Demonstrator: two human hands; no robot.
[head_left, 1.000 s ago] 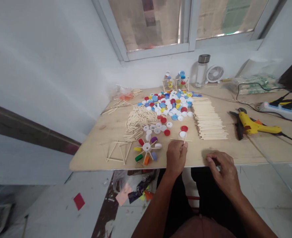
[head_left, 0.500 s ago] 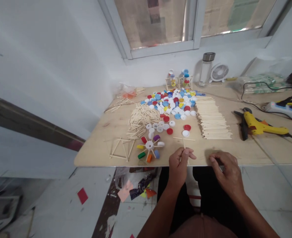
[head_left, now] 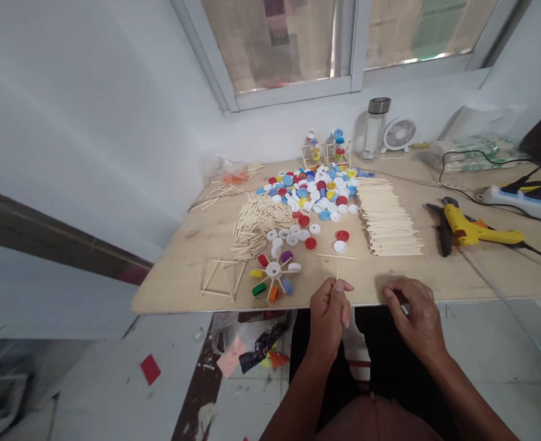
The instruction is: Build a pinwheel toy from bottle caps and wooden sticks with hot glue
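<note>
Wooden stick (head_left: 337, 271): one | left hand (head_left: 329, 309) grip clamped on it | right hand (head_left: 412, 309) grip: cannot tell

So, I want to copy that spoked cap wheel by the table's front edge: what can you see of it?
The cap wheel lies flat on the wooden table: a white cap as hub, thin wooden sticks as spokes, each tipped with a cap: red, purple, white, blue, orange, green, yellow. No hand touches it.

Left hand (head_left: 329, 311) pinches a thin stick (head_left: 337, 270) at table (head_left: 440, 275) edge.
</note>
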